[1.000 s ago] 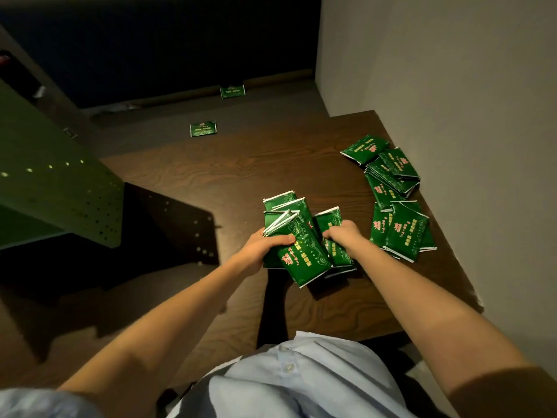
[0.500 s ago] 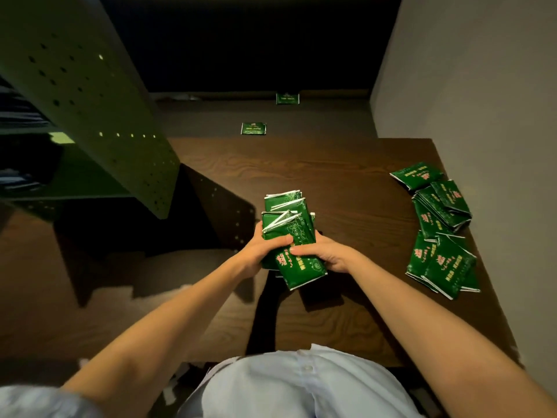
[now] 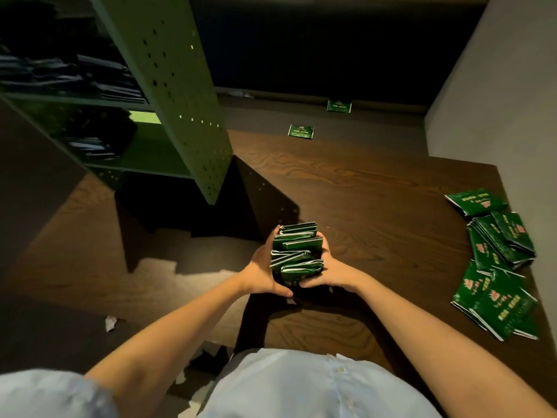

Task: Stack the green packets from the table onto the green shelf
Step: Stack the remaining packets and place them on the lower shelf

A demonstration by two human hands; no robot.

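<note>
A bundle of green packets (image 3: pixel 297 251) stands on edge between both palms, lifted just above the dark wooden table (image 3: pixel 376 191). My left hand (image 3: pixel 263 274) presses its left side and my right hand (image 3: pixel 330 273) its right side. A loose heap of green packets (image 3: pixel 497 260) lies at the table's right edge by the wall. The green shelf (image 3: pixel 177 95), with perforated side panels, rises at the upper left; dark folded items fill its upper levels and a bare green board (image 3: pixel 150 146) shows lower down.
Two stray green packets lie on the floor beyond the table, one (image 3: pixel 300 131) nearer and one (image 3: pixel 339 105) by the far skirting. A grey wall (image 3: pixel 497 101) borders the table on the right. Paper scraps (image 3: pixel 110 322) litter the floor at the lower left.
The bundle went from lying flat under my hands to standing squared up between both palms. The view swung left, bringing the shelf's interior into sight.
</note>
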